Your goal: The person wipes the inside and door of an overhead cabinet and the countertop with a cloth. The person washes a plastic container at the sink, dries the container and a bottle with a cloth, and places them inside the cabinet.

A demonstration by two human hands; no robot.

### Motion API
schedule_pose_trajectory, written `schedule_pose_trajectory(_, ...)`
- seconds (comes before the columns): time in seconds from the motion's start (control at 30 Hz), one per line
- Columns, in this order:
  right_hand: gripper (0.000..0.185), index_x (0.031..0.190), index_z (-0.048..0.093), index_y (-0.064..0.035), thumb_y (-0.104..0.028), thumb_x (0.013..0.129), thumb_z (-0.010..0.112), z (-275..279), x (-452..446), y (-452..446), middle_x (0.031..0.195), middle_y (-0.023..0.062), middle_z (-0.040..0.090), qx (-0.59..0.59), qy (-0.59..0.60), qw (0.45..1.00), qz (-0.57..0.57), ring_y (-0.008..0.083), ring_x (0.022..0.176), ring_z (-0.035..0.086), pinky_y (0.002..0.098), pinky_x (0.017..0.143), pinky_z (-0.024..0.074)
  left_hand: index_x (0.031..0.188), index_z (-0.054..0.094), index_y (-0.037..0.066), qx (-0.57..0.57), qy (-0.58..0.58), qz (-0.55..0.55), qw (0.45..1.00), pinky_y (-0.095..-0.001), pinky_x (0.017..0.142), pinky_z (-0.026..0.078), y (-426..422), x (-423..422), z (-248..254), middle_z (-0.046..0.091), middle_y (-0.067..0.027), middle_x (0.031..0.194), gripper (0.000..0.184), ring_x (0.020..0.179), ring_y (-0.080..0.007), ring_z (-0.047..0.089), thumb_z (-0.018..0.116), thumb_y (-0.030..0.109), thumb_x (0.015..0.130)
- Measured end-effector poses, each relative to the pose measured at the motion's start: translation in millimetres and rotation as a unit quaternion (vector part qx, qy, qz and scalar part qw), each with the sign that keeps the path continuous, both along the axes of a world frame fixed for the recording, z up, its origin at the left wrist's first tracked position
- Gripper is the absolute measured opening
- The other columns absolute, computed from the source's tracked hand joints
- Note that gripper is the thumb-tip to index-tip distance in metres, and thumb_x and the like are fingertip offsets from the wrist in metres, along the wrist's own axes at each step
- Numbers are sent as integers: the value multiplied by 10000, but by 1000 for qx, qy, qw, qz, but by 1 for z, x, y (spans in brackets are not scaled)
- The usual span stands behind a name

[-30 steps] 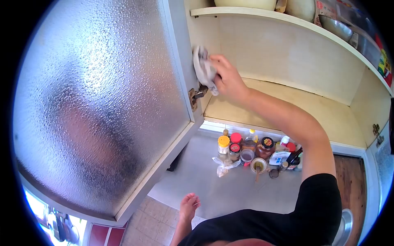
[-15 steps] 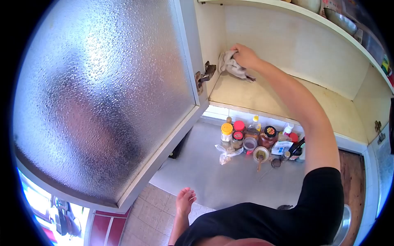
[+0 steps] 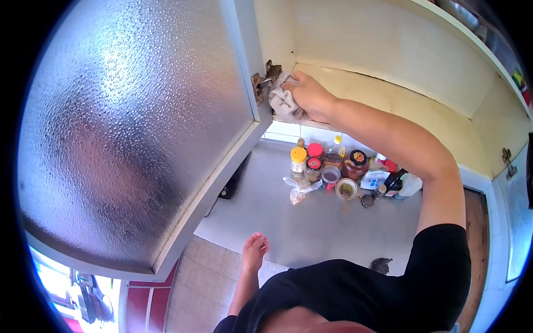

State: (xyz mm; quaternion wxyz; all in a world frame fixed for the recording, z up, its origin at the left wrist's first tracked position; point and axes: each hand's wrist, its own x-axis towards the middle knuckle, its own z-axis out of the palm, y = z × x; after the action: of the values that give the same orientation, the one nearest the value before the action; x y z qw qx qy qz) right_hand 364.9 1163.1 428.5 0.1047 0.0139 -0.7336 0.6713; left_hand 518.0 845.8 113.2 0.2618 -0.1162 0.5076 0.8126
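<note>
Inside the cabinet, my right hand [image 3: 311, 97] is closed on a crumpled, stained pale cloth [image 3: 284, 100]. The cloth lies against the front left corner of the cabinet's bottom shelf [image 3: 355, 89], right beside the metal hinge [image 3: 259, 89] of the frosted glass door. Part of the cloth is covered by my fingers. Low in front of me, my left hand [image 3: 255, 251] hangs in the air near the counter edge. Its fingers are loosely curled and slightly apart, with nothing in them.
The swung-out frosted door [image 3: 139, 139] fills the left side. Below the cabinet, on the grey counter [image 3: 288, 233], stand several jars and bottles, including a yellow-lidded jar [image 3: 298, 161], and an open jar [image 3: 346, 190]. A knotted plastic bag [image 3: 300, 190] and a dark scouring pad [image 3: 381, 265] lie there too.
My right hand has drawn the cloth from the back left corner toward the shelf's front edge and the hinge. My left hand has risen slightly. The view has shifted.
</note>
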Motion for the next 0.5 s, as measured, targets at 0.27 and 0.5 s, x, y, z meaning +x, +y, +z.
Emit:
schedule_pose_trajectory(0.27,198,926,648,-40,-180,799,590,76,24,93,907,40,641,149,-76,978,127,127,752,612,281,640,511,1036,515,71,2,16,22,1000,-269,649,500,-2,7,15,590,-67,928,158,774,-139,584,522,58,878)
schedule_pose_trajectory(0.5,390,1122,606,-41,-302,841,535,45,-40,130,983,85,655,597,-71,778,-182,239,844,635,355,713,502,1021,519,71,-11,-10,37,999,-273,631,504,-27,19,-3,597,-72,907,157,750,-149,588,531,38,868)
